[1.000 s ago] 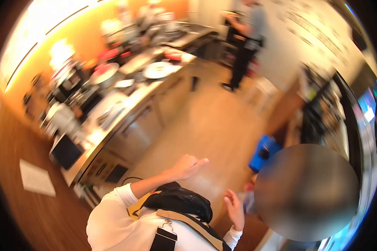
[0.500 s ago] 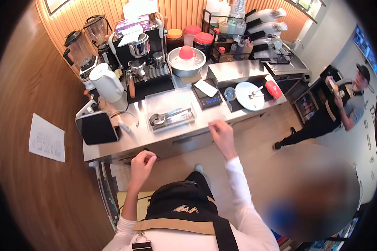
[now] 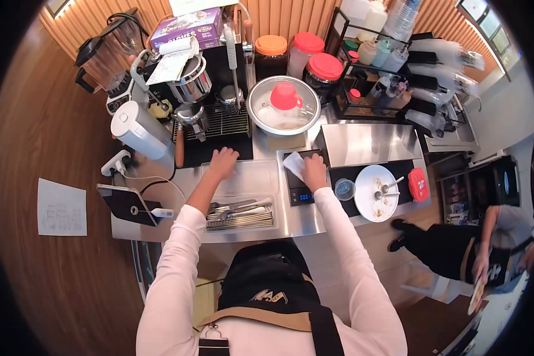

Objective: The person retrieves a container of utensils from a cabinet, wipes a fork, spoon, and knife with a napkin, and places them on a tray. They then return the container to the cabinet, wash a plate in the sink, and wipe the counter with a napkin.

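Though between hands [image 3: 222, 164], cloth [image 3: 293, 165] against right [image 3: 315, 173].

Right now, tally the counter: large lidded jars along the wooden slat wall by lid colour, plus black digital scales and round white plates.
Large jar with round orange lid: 1
Large jars with round red lids: 2
Black digital scale with blue display: 1
Round white plate: 1
Total: 5

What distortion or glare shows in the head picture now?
In the head view, fisheye distortion bows the counter and the corners go black; in the same head view, pale sheen lies on the steel panel, while the left hand and right hand look fairly clear.
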`<action>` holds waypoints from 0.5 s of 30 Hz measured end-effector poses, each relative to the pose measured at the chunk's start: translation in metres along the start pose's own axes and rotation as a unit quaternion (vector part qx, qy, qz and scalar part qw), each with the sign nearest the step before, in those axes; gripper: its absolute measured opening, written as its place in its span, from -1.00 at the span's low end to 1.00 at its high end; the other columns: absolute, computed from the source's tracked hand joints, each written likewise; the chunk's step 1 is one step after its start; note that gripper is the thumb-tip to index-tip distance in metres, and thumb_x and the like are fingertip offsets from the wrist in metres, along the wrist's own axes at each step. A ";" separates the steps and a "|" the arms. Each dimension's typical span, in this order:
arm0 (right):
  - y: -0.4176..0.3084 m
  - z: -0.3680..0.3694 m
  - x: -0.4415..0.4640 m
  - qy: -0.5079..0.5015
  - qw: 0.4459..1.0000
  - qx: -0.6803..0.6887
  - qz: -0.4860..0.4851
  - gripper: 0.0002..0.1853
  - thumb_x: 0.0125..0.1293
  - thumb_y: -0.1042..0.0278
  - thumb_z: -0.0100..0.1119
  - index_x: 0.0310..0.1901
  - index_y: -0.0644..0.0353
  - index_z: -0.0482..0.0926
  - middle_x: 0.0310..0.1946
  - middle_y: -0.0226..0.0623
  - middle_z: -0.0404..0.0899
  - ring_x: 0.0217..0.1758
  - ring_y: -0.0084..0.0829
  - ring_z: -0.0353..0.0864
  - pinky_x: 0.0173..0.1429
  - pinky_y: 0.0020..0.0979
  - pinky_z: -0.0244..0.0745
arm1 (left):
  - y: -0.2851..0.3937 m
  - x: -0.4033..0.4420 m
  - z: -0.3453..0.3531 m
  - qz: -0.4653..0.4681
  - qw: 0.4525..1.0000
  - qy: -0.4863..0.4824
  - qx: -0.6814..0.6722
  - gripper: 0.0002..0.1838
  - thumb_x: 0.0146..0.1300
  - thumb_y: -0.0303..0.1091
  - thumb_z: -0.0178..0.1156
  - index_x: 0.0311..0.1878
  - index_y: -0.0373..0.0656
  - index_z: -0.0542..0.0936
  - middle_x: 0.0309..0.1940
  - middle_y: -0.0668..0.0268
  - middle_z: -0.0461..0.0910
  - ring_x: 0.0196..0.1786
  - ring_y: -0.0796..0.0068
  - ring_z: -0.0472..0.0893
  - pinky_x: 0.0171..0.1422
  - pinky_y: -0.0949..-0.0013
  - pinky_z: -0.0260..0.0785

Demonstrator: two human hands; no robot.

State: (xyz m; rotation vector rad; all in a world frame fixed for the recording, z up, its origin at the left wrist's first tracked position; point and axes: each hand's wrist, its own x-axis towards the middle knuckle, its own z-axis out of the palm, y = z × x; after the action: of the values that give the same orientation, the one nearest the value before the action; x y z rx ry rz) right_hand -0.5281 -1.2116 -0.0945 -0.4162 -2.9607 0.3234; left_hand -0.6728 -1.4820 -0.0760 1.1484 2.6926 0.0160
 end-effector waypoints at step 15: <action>-0.047 -0.093 -0.145 0.040 0.931 0.345 0.111 -0.39 0.16 0.58 0.02 0.28 0.06 0.20 -0.05 0.00 0.54 -0.05 -0.17 0.57 0.05 -0.39 0.39 | -0.030 -0.028 0.024 0.025 0.988 0.061 -0.137 -0.70 -0.04 -0.35 0.28 -0.21 -0.13 0.46 -0.25 0.20 0.44 -0.03 0.16 0.43 0.02 0.15 0.34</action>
State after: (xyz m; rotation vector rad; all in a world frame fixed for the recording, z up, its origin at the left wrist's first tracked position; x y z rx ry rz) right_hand -0.3866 -1.2789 -0.0087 -0.6320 -2.4878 1.2756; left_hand -0.6710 -1.5247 -0.0968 1.1597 2.6559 0.4628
